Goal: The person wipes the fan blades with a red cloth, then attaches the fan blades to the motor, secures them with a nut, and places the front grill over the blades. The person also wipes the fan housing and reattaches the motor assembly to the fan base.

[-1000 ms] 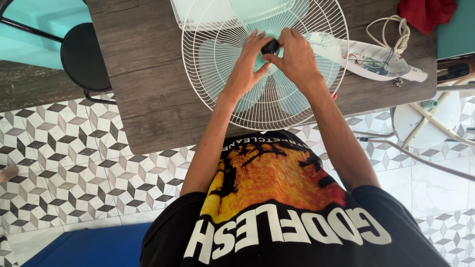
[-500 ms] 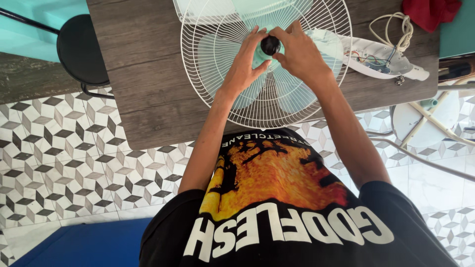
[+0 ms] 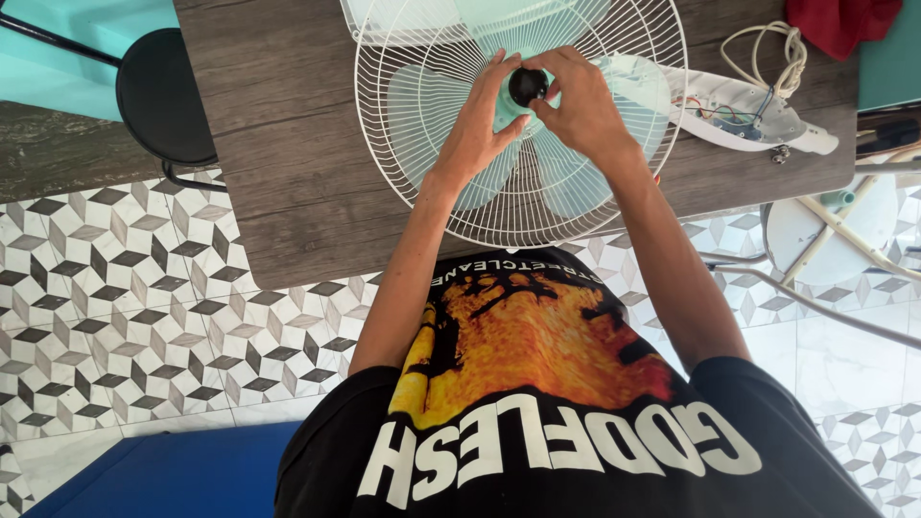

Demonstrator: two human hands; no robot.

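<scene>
The black round cap [image 3: 528, 86] sits at the hub of the pale green fan blades [image 3: 451, 105], inside the white wire guard [image 3: 403, 182], which lies flat on the dark wooden table [image 3: 278, 144]. The cap's axis appears to point straight up from the hub. Both hands meet at the cap: the left hand [image 3: 477, 125] approaches from the lower left, its fingertips touching the cap's left edge and the hub collar. The right hand [image 3: 580, 105] is directly beside the cap on its right, fingers curled and pinched closed around its rim. Neither hand is visibly nearer.
</scene>
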